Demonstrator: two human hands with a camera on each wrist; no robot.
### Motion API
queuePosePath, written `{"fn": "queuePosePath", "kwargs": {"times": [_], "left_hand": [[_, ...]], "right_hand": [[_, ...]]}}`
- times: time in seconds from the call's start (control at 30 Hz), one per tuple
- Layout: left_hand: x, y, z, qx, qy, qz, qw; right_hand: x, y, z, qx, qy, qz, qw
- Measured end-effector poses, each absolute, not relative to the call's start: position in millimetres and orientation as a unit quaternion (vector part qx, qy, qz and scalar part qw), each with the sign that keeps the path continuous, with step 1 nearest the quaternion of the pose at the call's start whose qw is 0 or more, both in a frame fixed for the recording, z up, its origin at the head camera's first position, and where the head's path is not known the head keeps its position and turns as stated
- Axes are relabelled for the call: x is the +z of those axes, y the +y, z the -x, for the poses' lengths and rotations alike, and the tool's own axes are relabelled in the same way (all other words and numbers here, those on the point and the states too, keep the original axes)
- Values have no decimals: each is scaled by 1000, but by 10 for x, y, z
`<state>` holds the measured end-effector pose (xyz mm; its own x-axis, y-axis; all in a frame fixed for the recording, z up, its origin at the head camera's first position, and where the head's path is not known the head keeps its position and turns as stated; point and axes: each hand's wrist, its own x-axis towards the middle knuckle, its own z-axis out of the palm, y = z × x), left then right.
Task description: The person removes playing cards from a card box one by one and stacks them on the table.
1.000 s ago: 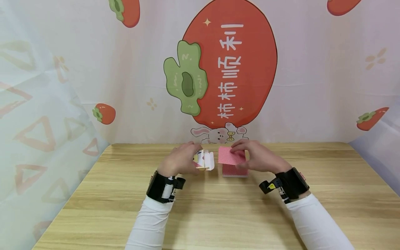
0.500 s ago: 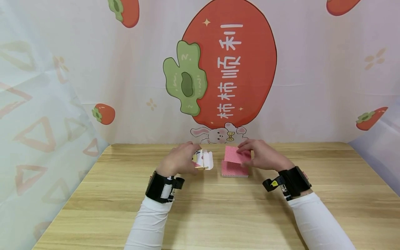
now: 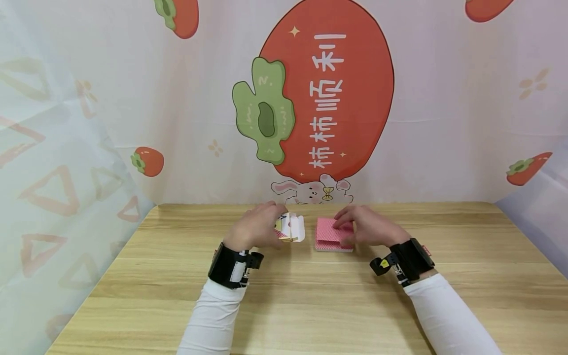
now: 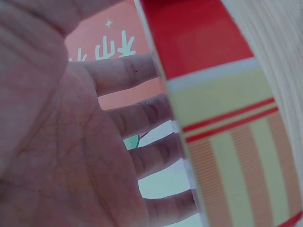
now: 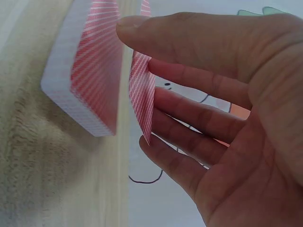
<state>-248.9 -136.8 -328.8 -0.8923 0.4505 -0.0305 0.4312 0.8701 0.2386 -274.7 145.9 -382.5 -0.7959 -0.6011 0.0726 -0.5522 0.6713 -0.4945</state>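
On the left of the table my left hand (image 3: pixel 255 228) grips an opened playing card box (image 3: pixel 296 229). Its white flap points right, and an ace design shows on its face. Striped red and cream panels of the box (image 4: pixel 227 104) fill the left wrist view, with fingertips along its edge. My right hand (image 3: pixel 373 227) pinches a red-backed playing card (image 5: pixel 141 87) between thumb and fingers. Just below that card lies a squared deck of red-backed cards (image 5: pixel 97 75) on the table; a narrow gap separates them. Whether the pinched piece is one card or more, I cannot tell.
Both hands work near the back of a wooden table (image 3: pixel 293 305). Behind it hangs a pale printed cloth (image 3: pixel 439 123) with a large persimmon and a rabbit. A strap with a small camera sits on each wrist.
The pinched card shifted right, then came back slightly left and down, closer over the deck. My left hand and the card box stay in place.
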Motion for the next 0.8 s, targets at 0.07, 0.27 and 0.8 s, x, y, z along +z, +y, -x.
{"fn": "queuePosePath", "kwargs": {"times": [0.07,0.27,0.8], "left_hand": [[-3286,-1365,2487,114,966,-226,43],[-3283,-1368,2484,114,966,-226,44],[-3286,-1374,2497,111,965,-235,45]], "right_hand": [[-3842,1438,2743,-251,914,314,53],[-3891,1402,2746,-244,915,315,61],[-3877,1357,2721,-225,922,305,78]]}}
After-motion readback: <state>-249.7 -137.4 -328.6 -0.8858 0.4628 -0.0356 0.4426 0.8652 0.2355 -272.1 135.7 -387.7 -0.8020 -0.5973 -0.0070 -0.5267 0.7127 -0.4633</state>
